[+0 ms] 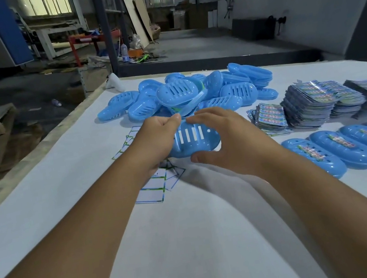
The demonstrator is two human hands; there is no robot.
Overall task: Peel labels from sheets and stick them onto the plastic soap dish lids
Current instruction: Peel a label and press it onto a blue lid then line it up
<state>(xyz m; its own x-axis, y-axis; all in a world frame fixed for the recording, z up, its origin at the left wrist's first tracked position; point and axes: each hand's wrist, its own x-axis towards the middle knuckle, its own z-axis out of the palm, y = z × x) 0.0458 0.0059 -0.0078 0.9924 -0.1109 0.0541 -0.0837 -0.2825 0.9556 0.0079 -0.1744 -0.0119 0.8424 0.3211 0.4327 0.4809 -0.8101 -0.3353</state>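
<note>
Head view. A blue slotted soap dish lid (192, 141) is held just above the white table (43, 212), between the two hands. Its long axis runs left–right, tilted slightly so the right end sits farther away; its slots run near-to-far and its domed face looks up at the camera. The left hand (155, 139) grips the lid's left end, fingers curled over the far edge. The right hand (223, 136) cups the right end — fingers arched over the far rim, thumb on the near rim.

Just beyond the hands lies a loose pile of unlabelled lids (184, 94). Spent backing sheets (154, 188) lie under and left of the left hand. To the right stand stacks of label sheets (313, 103); nearer, a row of labelled lids (351, 148), their long axes angled near-left to far-right.
</note>
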